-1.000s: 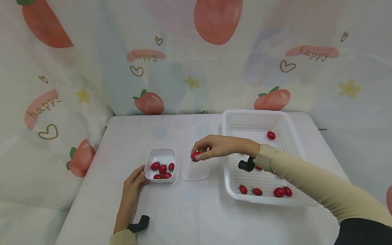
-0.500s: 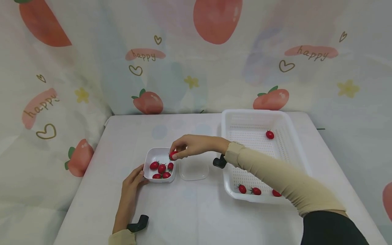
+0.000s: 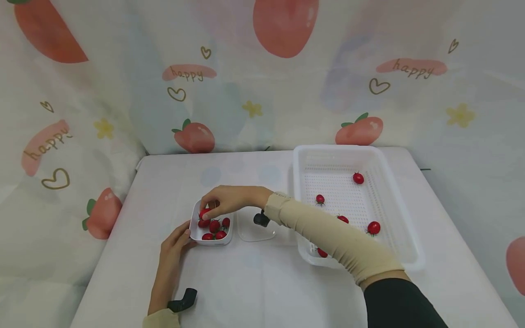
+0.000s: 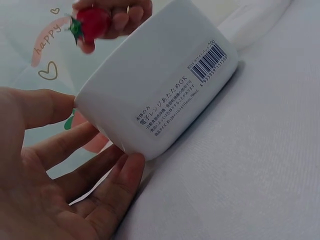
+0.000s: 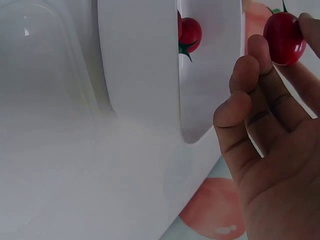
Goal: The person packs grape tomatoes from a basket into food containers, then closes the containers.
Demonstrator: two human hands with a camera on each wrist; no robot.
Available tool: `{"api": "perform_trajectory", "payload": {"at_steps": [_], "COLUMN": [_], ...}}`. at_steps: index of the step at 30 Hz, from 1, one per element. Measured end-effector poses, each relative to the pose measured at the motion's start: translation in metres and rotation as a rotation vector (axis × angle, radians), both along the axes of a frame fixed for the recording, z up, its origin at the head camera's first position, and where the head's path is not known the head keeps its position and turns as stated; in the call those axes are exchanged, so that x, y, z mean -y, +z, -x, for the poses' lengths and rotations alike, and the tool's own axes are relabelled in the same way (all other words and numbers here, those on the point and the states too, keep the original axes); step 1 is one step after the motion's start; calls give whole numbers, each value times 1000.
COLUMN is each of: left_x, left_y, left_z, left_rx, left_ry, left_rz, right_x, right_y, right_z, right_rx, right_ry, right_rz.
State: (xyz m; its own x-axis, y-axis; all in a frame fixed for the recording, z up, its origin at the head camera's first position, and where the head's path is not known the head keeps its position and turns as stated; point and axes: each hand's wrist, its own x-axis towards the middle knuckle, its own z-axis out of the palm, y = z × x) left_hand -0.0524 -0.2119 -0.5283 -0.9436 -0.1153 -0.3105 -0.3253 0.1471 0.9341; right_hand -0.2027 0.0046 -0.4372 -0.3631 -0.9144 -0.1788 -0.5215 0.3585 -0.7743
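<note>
My right hand [image 3: 229, 199] pinches a cherry tomato [image 5: 284, 40] between thumb and fingers, above the left part of a small white plastic box [image 3: 216, 243]. Several cherry tomatoes [image 3: 214, 226] with green stems lie inside that box. At the box's left side, my left hand [image 3: 174, 244] rests its fingers on the outer wall. The left wrist view shows those fingers [image 4: 131, 172] extended along the box's rim and lower corner, beside a printed label [image 4: 170, 105]. Part of the box's inside is hidden by my right hand.
A clear lid [image 3: 255, 230] lies just right of the box. Farther right stands a large white perforated basket [image 3: 301, 168] with several scattered tomatoes [image 3: 358, 178], partly covered by my right forearm. A printed cloth backdrop [image 3: 242, 132] rises behind the table.
My right hand has carried the tomato leftward from above the lid to over the box's left part. The left hand stays at the box. More tomatoes show in the basket.
</note>
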Motion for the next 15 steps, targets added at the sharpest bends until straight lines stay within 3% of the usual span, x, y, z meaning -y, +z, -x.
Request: {"api": "perform_trajectory", "payload": {"at_steps": [7,15], "left_x": [3,3], "left_y": [-2,-2], "left_z": [0,1], "left_rx": [-12,-27], "left_ry": [-2,-4], "left_rz": [-13,-24], "right_x": [19,27], "right_y": [-17,-27], "right_z": [-3,-13], "right_rx": [-25,-165], "right_ry": [23,10], "right_rz": [-60,-112]}}
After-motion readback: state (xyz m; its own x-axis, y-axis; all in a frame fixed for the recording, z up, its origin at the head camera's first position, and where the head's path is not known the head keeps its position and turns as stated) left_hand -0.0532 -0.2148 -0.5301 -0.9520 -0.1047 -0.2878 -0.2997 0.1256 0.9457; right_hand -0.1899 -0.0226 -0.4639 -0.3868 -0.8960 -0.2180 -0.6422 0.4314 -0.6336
